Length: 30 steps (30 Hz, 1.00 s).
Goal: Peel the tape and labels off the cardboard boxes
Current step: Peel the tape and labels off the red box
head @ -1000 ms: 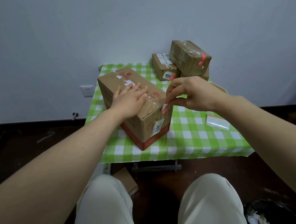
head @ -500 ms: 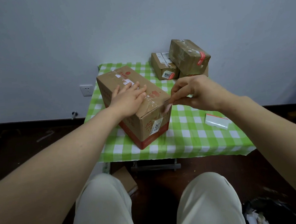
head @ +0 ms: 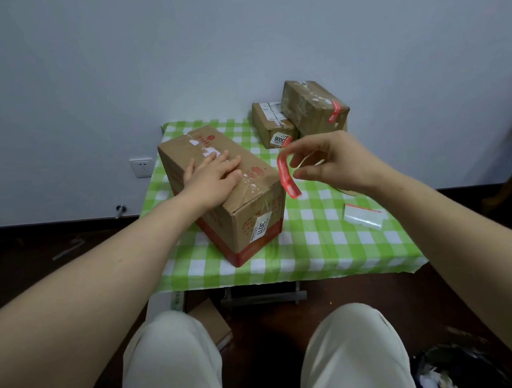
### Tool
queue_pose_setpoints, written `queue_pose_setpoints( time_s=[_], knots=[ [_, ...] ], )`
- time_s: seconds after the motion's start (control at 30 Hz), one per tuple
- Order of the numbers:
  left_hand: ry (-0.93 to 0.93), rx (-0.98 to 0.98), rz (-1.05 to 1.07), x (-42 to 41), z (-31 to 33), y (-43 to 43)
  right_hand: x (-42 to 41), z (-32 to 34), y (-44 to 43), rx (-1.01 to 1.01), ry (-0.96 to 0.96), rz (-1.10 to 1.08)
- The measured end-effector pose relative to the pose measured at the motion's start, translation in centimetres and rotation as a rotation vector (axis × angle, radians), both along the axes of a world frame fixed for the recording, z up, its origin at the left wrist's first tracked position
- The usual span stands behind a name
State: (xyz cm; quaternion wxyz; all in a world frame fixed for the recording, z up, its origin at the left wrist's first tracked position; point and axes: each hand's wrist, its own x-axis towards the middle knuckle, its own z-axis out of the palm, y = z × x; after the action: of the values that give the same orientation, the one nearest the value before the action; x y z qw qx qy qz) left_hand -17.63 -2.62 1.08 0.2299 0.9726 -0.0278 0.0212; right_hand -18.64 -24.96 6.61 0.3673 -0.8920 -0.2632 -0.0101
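Table (head: 316, 250): lots of free room on my right. Big box (head: 200, 149) sits near the left edge. My left hand (head: 212, 179) lies flat on top, fingers straight. Right hand (head: 336, 161) fingers pinch the red tape (head: 286, 175), hanging free beside the box. It's sticky, so it could grab my fingers or the cloth. White label (head: 261, 226) isn't off yet.

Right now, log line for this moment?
left hand: flat on box | right hand: pinches red tape | label: on box end

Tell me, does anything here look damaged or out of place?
The large brown cardboard box has ragged white scraps of torn label on top, near the left hand. Behind it, a tape-wrapped brown box sits tilted.
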Motion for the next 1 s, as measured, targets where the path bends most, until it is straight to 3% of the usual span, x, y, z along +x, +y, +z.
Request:
queue_pose_setpoints(
  time_s=[0.13, 0.23, 0.33, 0.47, 0.7, 0.87, 1.0],
  knots=[
    [-0.128, -0.396, 0.118, 0.5, 0.3, 1.0, -0.8, -0.8, 0.8, 0.15, 0.187, -0.108],
    [-0.211, -0.292, 0.285, 1.7, 0.9, 3.0, -1.4, -1.8, 2.3, 0.114, 0.237, -0.12],
    [-0.149, -0.231, 0.429, 3.0, 1.5, 5.0, -1.6, -3.3, 4.5, 0.06, 0.213, -0.109],
    [-0.068, -0.341, 0.499, 4.2, 1.4, 6.3, -1.8, -5.0, 7.4, -0.011, 0.237, -0.165],
    [0.016, -0.638, 0.485, 5.1, 1.1, 7.3, 0.7, -5.6, 6.4, 0.044, 0.144, -0.159],
    [0.04, -0.523, 0.513, 3.6, 1.7, 9.2, 2.2, -3.2, 3.0, 0.175, 0.33, 0.001],
    [0.14, -0.366, 0.42, 1.9, 2.0, 9.8, 3.4, -2.0, 1.8, 0.034, 0.355, 0.097]
  ],
)
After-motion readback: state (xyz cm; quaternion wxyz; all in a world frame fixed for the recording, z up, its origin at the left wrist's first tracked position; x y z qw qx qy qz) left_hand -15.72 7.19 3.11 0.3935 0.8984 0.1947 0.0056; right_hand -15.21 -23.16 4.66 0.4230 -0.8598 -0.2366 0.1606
